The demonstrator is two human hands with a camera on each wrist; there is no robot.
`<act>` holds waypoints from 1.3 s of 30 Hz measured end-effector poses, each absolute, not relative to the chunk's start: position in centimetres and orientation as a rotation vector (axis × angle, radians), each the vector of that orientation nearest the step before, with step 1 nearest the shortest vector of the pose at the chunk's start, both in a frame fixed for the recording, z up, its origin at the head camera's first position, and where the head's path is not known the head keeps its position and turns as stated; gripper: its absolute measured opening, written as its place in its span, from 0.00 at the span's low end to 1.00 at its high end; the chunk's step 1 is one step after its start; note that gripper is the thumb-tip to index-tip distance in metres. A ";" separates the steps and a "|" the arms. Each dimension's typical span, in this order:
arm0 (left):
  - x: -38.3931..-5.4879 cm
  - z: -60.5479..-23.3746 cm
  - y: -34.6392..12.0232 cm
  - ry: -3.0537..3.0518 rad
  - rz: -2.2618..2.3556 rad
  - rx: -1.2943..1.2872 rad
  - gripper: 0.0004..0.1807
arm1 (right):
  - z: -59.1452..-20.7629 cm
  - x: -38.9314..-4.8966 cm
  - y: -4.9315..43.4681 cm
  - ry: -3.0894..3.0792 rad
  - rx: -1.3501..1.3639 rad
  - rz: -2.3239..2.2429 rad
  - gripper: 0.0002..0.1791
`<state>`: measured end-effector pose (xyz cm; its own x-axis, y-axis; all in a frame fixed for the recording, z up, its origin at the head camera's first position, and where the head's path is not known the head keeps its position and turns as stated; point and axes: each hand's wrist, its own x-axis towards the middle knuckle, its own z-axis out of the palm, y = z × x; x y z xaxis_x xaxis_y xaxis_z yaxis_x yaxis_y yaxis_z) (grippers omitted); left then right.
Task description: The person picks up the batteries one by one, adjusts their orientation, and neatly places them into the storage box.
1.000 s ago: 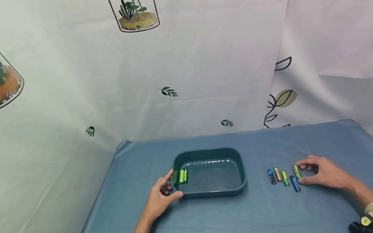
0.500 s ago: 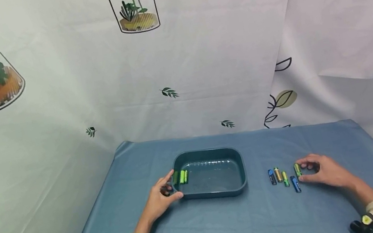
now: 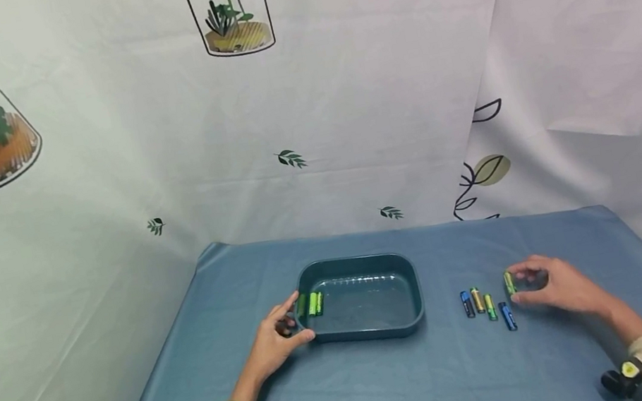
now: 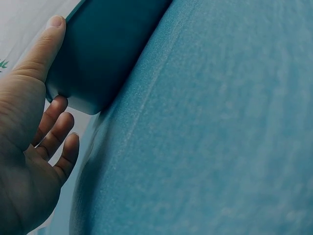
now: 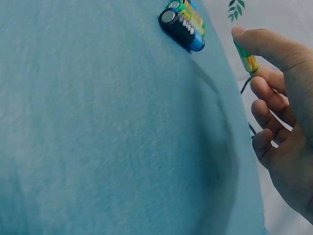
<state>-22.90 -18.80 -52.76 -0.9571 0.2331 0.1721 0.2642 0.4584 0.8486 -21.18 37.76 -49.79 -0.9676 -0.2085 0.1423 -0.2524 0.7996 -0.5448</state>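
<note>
Head view is showing me the right hand (image 3: 558,286) at the right side of the surface (image 3: 405,386), its thumb and forefinger pinching a green battery (image 3: 510,283). That battery is sitting right of a loose row: a dark blue battery (image 3: 467,304), a gold battery (image 3: 478,300), a yellow-green battery (image 3: 491,307) and, nearest, a blue battery (image 3: 507,316). From the right wrist camera I am seeing the pinch running end to end, the other fingers bending loosely below; I am not managing to judge whether the battery is clearing the surface.

On the left, the left hand (image 3: 275,341) is gripping the tray (image 3: 373,313) at its near left corner, thumb against the near wall and forefinger at the left rim. Two bright green batteries (image 3: 313,304) are lying inside at the left end; a darker green shape (image 3: 302,305) beside them may be a third or a reflection.

I am expecting the battery to be small yet dense, hard and sturdy, its smooth sleeve inviting slips and rolling. Pinching by the ends is risking a pivot, so I am favouring the middle of the body. I am judging the tray stiff and slick, best held by rim and wall together.
</note>
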 end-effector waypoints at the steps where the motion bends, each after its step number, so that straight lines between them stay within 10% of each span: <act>1: -22.9 -52.8 -18.8 -2.657 -1.552 -0.451 0.45 | -49.7 -21.2 37.7 -2.907 0.375 0.894 0.29; 39: -23.0 -52.8 -18.9 -2.661 -1.576 -0.462 0.45 | -45.8 -24.2 29.1 -2.757 0.572 0.999 0.27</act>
<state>-22.96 -18.90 -52.75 -0.9562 0.2442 0.1615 0.2590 0.4480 0.8557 -24.25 29.09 -45.83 -0.9152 -0.3001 0.2689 -0.4027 0.7048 -0.5840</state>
